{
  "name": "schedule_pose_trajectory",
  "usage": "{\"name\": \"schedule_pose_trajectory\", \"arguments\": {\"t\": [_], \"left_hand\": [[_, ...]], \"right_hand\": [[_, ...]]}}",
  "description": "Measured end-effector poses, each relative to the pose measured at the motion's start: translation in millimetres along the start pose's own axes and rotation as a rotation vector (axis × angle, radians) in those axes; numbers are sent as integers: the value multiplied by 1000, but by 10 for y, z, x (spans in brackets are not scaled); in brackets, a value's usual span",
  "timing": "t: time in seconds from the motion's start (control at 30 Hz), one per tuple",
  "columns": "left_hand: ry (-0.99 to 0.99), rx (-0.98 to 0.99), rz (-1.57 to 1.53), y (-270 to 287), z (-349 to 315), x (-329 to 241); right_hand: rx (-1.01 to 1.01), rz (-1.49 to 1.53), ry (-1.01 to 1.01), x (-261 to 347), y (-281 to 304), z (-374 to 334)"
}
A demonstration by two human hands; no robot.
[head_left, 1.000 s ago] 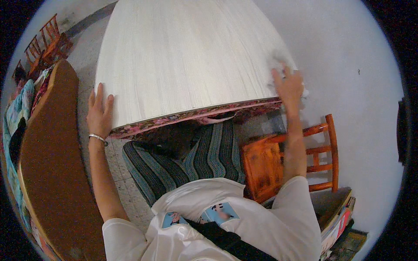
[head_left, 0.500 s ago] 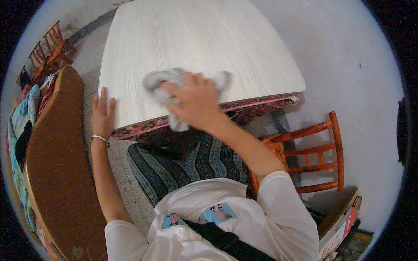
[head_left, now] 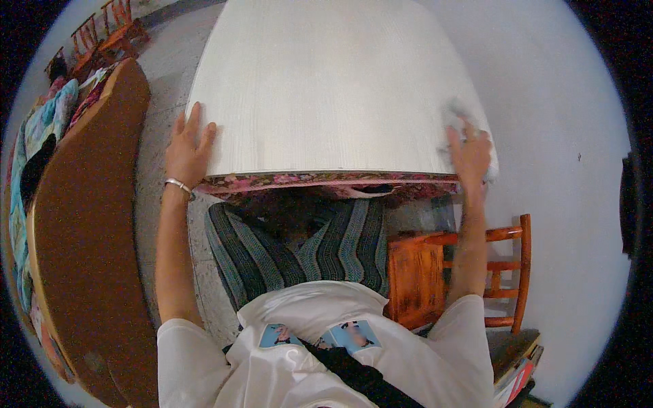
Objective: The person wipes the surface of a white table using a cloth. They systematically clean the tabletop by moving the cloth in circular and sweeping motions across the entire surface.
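A white, faintly grained tabletop [head_left: 326, 88] lies in front of me, with a floral red cloth skirt [head_left: 299, 180] beneath its near edge. My left hand [head_left: 188, 151], a bracelet on its wrist, rests on the table's left edge with fingers apart and nothing in them. Close to the right edge, my right hand [head_left: 471, 156] presses a grey-white cloth [head_left: 457, 107] against the tabletop. Motion smears this hand and the cloth, and the fingers cover much of the fabric.
To the right of my legs stands a wooden chair [head_left: 416, 279], near a pale wall [head_left: 558, 136]. A brown bed board [head_left: 88, 238] runs along the left, with bedding [head_left: 51, 122] behind it. More wooden chairs [head_left: 112, 37] stand at the far left.
My right hand has swept the cloth from the table's near middle to its right edge. The left hand stays on the left edge. The whole view has shifted a little.
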State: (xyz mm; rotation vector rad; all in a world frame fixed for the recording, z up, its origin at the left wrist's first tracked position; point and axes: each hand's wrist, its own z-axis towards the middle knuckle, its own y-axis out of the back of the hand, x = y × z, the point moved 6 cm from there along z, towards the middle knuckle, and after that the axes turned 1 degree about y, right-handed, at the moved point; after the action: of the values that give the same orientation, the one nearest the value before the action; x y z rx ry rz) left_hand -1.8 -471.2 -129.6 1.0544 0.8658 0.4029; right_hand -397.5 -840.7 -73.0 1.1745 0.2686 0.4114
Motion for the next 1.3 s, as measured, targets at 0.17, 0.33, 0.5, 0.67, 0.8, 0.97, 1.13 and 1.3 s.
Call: {"name": "schedule_pose_trajectory", "arguments": {"t": [0.17,0.33,0.5,0.67,0.8,0.97,1.13,1.3], "left_hand": [[-30,-29,6,-2,4,-2],[-84,-13,-42,-72,62,97],[-78,15,28,-39,42,60],[7,5,37,16,-23,-17],[-41,-48,-58,-65,36,109],[-26,-48,-84,-59,46,69],[-17,-100,-200,-89,37,125],[65,-222,-789,-41,-75,229]], "right_hand": [[-98,309,519,1993,110,-611],[-76,531,781,3342,419,-1128],[-36,607,866,3193,429,-1129],[-128,407,663,1794,163,-631],[11,116,256,457,-25,-97],[-9,164,275,381,-134,6],[-145,458,793,2021,40,-505],[-86,652,1097,3635,130,-870]]}}
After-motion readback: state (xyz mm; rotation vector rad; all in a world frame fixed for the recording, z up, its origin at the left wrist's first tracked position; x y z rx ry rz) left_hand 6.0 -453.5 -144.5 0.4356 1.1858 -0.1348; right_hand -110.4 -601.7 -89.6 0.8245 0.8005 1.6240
